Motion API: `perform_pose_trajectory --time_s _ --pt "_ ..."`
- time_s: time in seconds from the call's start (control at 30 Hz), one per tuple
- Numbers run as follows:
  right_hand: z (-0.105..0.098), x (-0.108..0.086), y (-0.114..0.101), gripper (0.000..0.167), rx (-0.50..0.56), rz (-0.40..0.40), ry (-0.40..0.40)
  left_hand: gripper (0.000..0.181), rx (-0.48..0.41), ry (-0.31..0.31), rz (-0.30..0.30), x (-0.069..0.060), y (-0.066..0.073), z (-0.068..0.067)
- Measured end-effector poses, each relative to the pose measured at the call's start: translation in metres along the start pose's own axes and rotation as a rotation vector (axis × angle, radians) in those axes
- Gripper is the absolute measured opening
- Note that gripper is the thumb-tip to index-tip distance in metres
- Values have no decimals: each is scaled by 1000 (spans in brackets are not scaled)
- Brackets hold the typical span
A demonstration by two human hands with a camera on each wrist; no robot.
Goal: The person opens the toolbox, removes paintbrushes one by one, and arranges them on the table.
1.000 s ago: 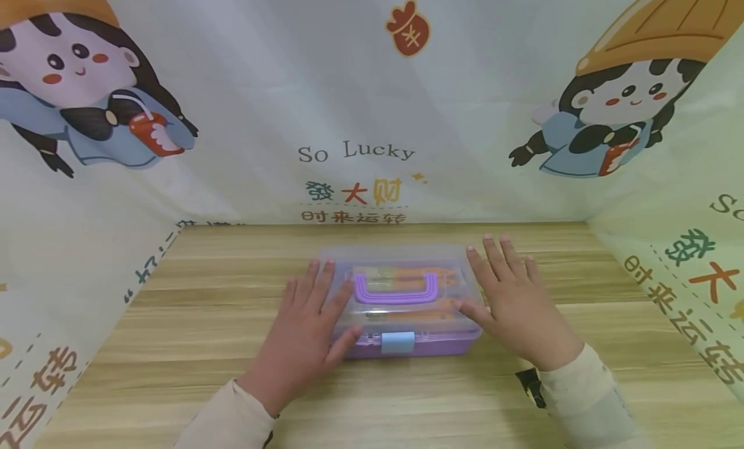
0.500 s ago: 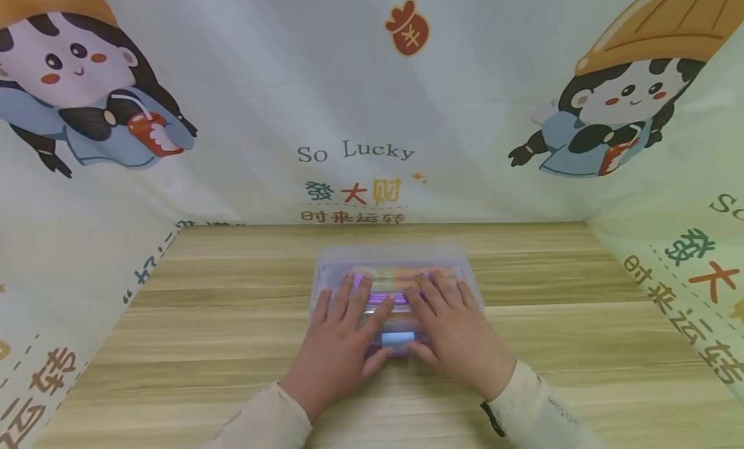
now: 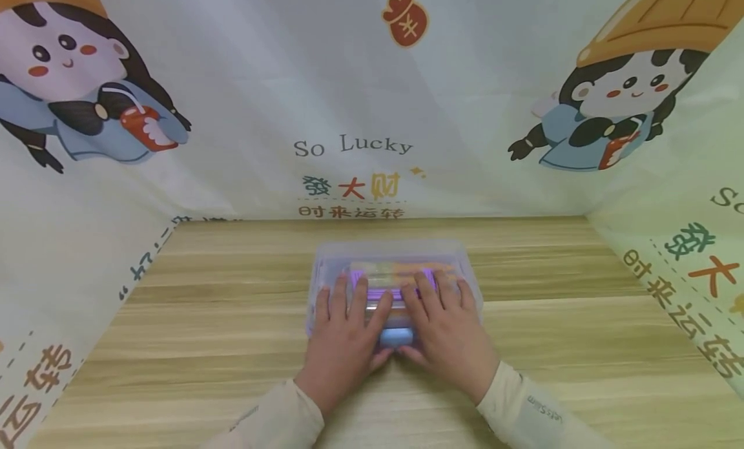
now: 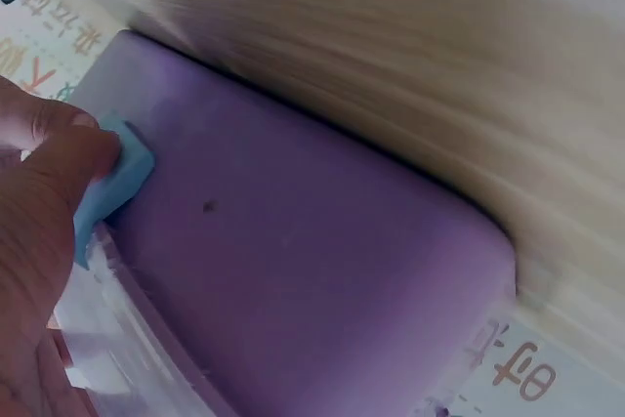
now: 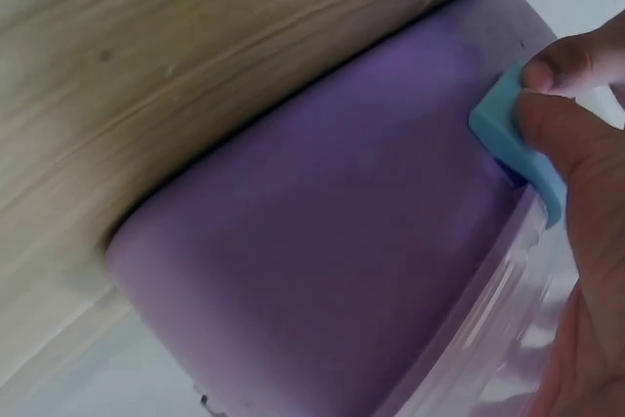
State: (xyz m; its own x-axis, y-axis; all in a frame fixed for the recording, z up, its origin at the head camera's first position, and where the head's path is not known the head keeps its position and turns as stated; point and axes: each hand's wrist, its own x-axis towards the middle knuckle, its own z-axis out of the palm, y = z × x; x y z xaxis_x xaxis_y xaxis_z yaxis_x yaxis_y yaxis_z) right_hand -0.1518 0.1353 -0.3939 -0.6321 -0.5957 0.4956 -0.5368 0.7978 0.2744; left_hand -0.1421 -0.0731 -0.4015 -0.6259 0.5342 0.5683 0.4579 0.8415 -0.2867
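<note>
Purple latch-front storage box sits near the middle of the counter, its clear lid on top and its front face largely hidden from the head view.

Starting at the left, a printed cartoon figure on the backdrop cloth is cut off by the frame edge. A pale left sleeve runs out of the bottom. The left hand lies on the lid's left half with the grip released, its fingers extended over the plastic and its thumb against the blue latch at the front; whether the latch is fastened I cannot tell. Between the hands, the fingers partly cover the purple carry handle. Orange contents show hazily through the plastic, too blurred to identify.

The right hand rests on the lid's right half, the grip likewise released, thumb on the same latch. Lettering on the right sleeve is hard to read. Farther right, another cartoon figure has its hat cropped by the top edge.
</note>
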Motion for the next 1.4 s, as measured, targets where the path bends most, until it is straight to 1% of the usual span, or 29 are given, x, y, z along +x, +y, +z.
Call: perform_pose_trajectory --time_s 0.1,0.23,0.47,0.63,0.73,0.8,1.0,1.17,1.3,1.4 --pt "2 -1 -2 99 -29 11 -9 92 15 -15 -3 1 2 2" --pt "5 -2 -5 101 -70 13 2 94 31 -21 -11 0 4 4" --pt "9 -1 -9 104 -132 10 38 93 91 17 -40 0 9 8" --pt "11 0 -11 100 -164 10 80 91 133 13 -59 1 13 9" --pt "11 1 -11 96 -179 -2 104 93 156 22 -56 2 14 7" --pt "12 1 -10 96 -181 -12 113 93 167 40 -48 2 14 6" --pt "14 1 -8 91 -164 -37 148 84 143 92 -34 1 13 6" --pt "18 0 -6 87 -131 -36 189 84 123 120 -15 -1 11 8" --pt "18 0 -6 86 -129 -29 190 82 114 154 -3 -2 10 11" --pt "18 0 -7 88 -140 -27 182 80 110 168 2 -2 10 12"
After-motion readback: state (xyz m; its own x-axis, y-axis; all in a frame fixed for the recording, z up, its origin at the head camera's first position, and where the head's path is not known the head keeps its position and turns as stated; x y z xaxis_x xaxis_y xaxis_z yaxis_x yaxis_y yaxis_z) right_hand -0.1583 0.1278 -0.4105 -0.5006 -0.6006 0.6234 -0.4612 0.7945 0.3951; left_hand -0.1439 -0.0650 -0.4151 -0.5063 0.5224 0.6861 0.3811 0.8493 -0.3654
